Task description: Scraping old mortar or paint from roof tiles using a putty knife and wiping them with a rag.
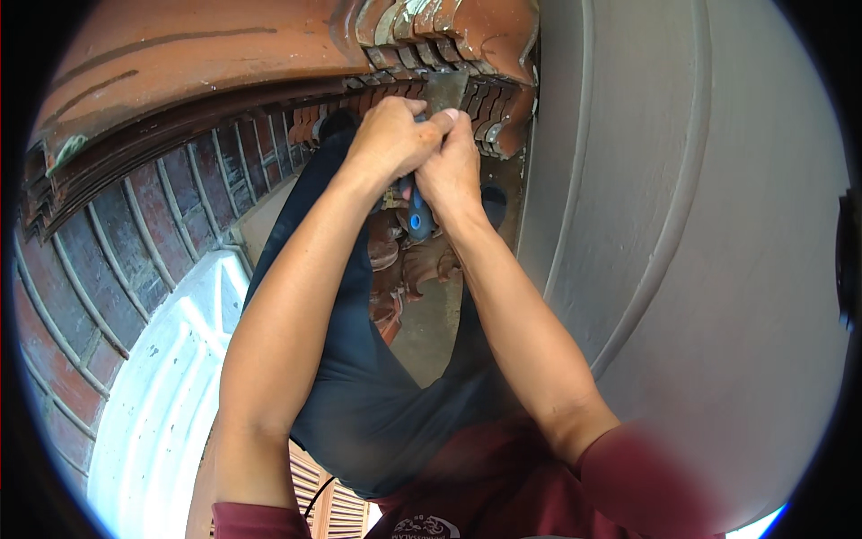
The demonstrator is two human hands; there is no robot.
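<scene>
Concrete floor [431, 332] far below, reddish clay pieces [409, 269] lying on it

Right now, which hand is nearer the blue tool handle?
Right. The right hand is wrapped around the blue tool handle, which sticks out below it. The left hand sits higher, clasped over the right hand's fingers.

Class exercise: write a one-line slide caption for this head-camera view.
Both hands, left hand and right hand, grip a blue-handled scraper, its blade against ridged terracotta moulding beside a grey wall.
</scene>
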